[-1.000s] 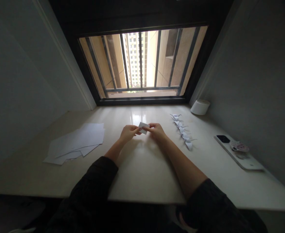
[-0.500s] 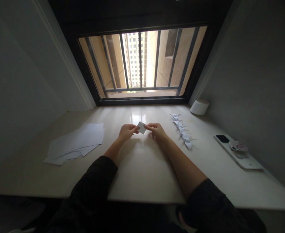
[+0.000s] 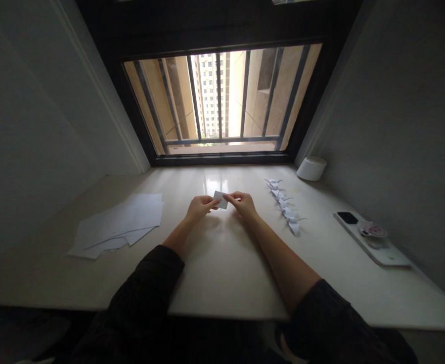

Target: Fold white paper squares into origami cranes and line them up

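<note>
A small square of folded white paper [image 3: 220,200] is held up between my two hands, above the middle of the pale sill. My left hand [image 3: 199,208] pinches its left edge, thumb on the near face. At the upper right edge, my right hand [image 3: 243,203] grips it between thumb and fingers. The fingers behind the paper are partly hidden. To the right of my right hand, several folded paper cranes [image 3: 283,203] stand in a slanting row.
Loose white paper sheets [image 3: 122,220] lie overlapping on the left. At the right are a white phone [image 3: 382,252] with a round grip on its back and a white cup-like object [image 3: 311,168] by the wall. A dark-framed barred window [image 3: 222,160] closes the back.
The paper square has turned slightly, so its edges sit more upright. My right thumb has shifted a little up and left along its edge. Other things stay in place.
</note>
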`<state>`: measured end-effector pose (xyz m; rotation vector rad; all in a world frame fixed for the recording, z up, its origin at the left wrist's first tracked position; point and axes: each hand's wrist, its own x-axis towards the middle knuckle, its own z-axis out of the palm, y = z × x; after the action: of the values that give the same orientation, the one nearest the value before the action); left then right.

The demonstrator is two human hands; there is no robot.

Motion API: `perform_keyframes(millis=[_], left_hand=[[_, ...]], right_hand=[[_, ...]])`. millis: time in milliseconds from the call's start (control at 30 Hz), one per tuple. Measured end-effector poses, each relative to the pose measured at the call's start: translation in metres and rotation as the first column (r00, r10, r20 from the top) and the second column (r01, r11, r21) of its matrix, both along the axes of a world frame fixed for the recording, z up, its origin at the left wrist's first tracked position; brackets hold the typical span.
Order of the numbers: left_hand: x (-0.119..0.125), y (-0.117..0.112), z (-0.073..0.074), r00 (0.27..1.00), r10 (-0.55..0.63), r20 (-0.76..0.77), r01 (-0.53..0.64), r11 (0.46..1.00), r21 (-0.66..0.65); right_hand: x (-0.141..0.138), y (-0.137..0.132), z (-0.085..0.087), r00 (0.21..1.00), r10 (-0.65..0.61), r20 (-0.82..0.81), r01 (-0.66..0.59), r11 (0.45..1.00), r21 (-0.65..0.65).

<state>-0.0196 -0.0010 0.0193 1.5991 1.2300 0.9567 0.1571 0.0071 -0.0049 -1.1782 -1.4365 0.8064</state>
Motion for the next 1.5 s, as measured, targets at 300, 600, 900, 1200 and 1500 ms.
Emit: perform_keyframes(millis=[300, 600, 900, 1200, 1500], left_hand=[[0.006, 0.003, -0.012, 1.000, -0.013, 0.011, 0.013, 1.000, -0.002], [0.015, 0.008, -0.020, 0.997, 0.016, 0.074, -0.018, 1.000, 0.019], [0.014, -0.001, -0.018, 0.992, 0.126, -0.027, -0.119, 0.978, 0.173], [0.005, -0.008, -0.004, 0.820, 0.336, -0.462, -0.087, 0.873, 0.479], [0.005, -0.011, 0.001, 0.661, 0.398, -0.636, 0.163, 0.751, 0.640]], right_hand=[[0.000, -0.006, 0.003, 0.970, -0.151, 0.190, 0.119, 0.978, 0.171], [0.006, -0.004, 0.003, 0.951, -0.211, 0.224, 0.166, 0.965, 0.203], [0.004, 0.005, -0.006, 0.991, -0.122, 0.062, 0.114, 0.986, 0.122], [0.005, 0.004, -0.001, 0.998, 0.044, -0.050, -0.040, 0.996, 0.081], [0.001, -0.002, 0.003, 0.987, 0.095, 0.131, -0.105, 0.992, 0.072]])
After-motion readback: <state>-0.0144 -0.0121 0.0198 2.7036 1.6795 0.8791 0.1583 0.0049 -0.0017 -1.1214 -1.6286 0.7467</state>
